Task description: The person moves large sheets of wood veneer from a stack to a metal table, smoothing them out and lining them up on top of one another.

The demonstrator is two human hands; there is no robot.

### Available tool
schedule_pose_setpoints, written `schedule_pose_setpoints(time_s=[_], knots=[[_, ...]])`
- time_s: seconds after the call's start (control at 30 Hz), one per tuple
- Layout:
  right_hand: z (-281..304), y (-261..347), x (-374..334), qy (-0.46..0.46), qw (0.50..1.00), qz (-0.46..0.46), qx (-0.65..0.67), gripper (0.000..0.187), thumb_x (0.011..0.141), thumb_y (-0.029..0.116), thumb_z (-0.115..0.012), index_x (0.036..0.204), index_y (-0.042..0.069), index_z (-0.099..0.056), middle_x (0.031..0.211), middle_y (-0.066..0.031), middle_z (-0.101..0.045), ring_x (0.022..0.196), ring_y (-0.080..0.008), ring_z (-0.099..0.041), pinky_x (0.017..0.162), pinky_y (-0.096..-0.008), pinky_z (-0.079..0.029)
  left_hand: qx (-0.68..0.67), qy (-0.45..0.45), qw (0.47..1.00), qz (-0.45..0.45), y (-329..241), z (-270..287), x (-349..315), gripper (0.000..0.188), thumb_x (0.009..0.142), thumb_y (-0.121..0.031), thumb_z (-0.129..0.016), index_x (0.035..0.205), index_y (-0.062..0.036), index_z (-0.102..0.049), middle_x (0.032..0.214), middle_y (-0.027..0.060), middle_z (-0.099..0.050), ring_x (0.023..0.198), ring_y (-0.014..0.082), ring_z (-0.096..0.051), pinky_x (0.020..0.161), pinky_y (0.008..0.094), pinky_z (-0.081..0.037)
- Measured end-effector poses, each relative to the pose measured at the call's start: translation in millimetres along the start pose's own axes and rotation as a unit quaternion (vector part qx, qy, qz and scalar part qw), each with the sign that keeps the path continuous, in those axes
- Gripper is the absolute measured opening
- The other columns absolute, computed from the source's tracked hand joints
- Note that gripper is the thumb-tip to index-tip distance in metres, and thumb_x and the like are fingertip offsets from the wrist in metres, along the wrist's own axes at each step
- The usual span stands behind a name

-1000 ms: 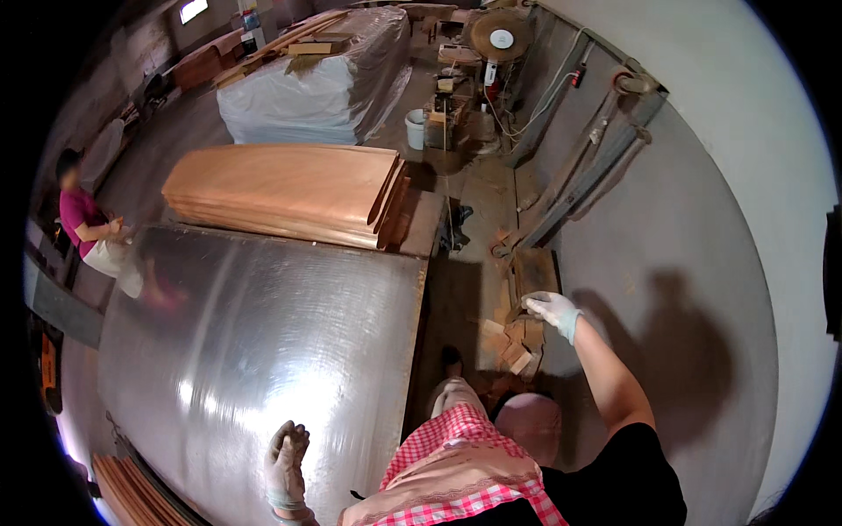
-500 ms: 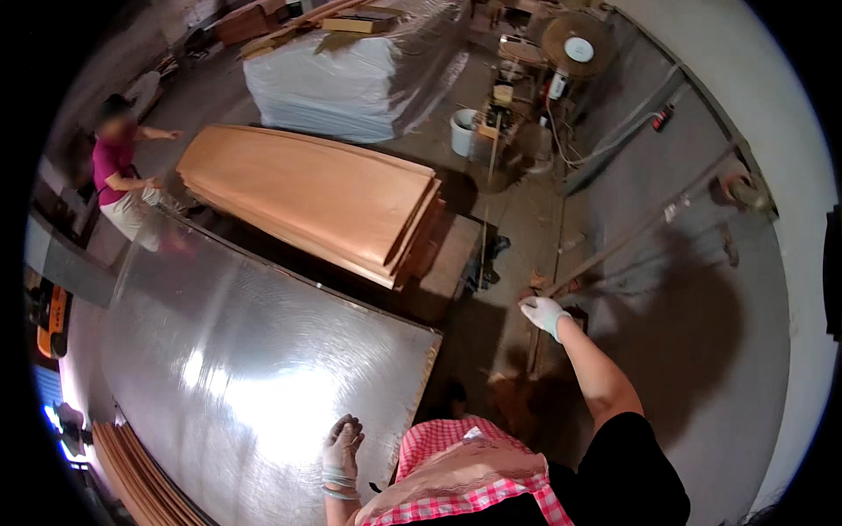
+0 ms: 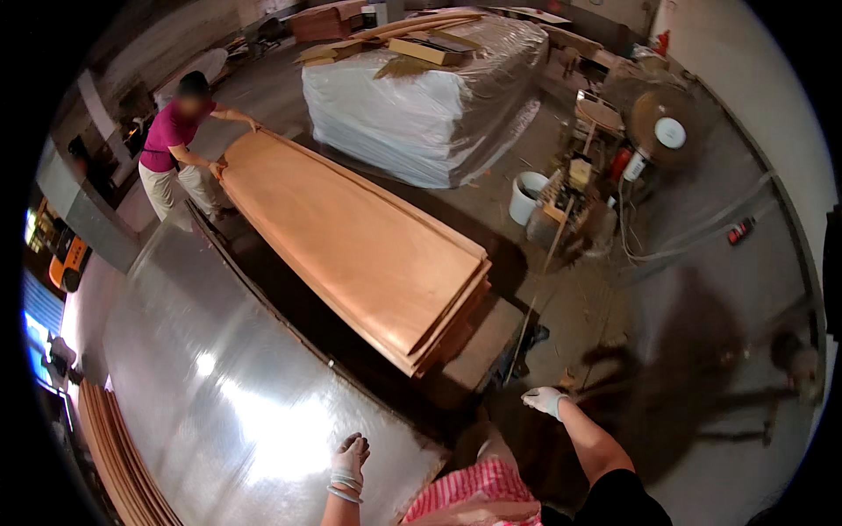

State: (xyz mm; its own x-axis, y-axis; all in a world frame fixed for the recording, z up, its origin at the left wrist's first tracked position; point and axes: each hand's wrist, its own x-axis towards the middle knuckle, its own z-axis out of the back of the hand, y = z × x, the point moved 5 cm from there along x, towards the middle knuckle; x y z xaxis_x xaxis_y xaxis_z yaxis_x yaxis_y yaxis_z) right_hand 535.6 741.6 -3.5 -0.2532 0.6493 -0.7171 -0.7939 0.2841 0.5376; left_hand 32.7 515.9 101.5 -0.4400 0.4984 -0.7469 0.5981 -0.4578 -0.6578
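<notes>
My left hand (image 3: 351, 458), in a pale glove with grey-stained fingertips, hovers over the near right part of a big shiny metal sheet (image 3: 175, 316). Its fingers are loosely bent, and I see nothing in them. My right hand (image 3: 545, 401), gloved too, is held out over the floor to the right of the sheet, its fingers reaching leftward and nothing visible in them. Beyond the sheet lies a long stack of thin reddish-brown wood veneer sheets (image 3: 351, 245). At its far left end a co-worker (image 3: 180, 145) in a magenta top has both hands on the stack's edge.
A plastic-wrapped stack (image 3: 395, 114) stands behind the veneer. To its right are a white bucket (image 3: 526, 197), a fan (image 3: 667, 131) and a cluttered wooden stand (image 3: 579, 171). A thin stick (image 3: 544, 289) slants down from the stand. More brown sheets (image 3: 118, 447) stand at the lower left.
My view has swung leftward and nearer the veneer stack. The co-worker now touches the stack. A long pole that met my right hand no longer shows there; that hand's fingers now look free.
</notes>
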Motion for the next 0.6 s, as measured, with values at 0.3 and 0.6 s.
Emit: schedule_pose_setpoints(time_s=[0.3, 0.6], knots=[[157, 111, 306, -0.203, 0.978, -0.021, 0.040, 0.081, 0.086, 0.044, -0.068, 0.149, 0.004, -0.037, 0.150, -0.0229, -0.042, 0.138, -0.0369, -0.041, 0.113, -0.0415, -0.036, 0.233, -0.086, 0.955, -0.165, 14, -178, 223, 0.054, 0.091, -0.023, -0.067, 0.132, 0.0091, -0.053, 0.126, 0.0215, -0.063, 0.117, 0.0272, -0.060, 0.101, 0.0330, -0.044], [219, 185, 461, -0.141, 0.987, 0.005, -0.081, 0.097, 0.078, 0.050, -0.077, 0.149, 0.001, -0.033, 0.153, -0.0228, -0.035, 0.136, -0.0375, -0.042, 0.111, -0.0434, -0.041, 0.396, -0.156, 0.904, -0.035, 6, -243, 341, 0.071, 0.081, -0.050, -0.074, 0.121, 0.0056, -0.056, 0.117, 0.0236, -0.066, 0.109, 0.0387, -0.064, 0.093, 0.0414, -0.051]])
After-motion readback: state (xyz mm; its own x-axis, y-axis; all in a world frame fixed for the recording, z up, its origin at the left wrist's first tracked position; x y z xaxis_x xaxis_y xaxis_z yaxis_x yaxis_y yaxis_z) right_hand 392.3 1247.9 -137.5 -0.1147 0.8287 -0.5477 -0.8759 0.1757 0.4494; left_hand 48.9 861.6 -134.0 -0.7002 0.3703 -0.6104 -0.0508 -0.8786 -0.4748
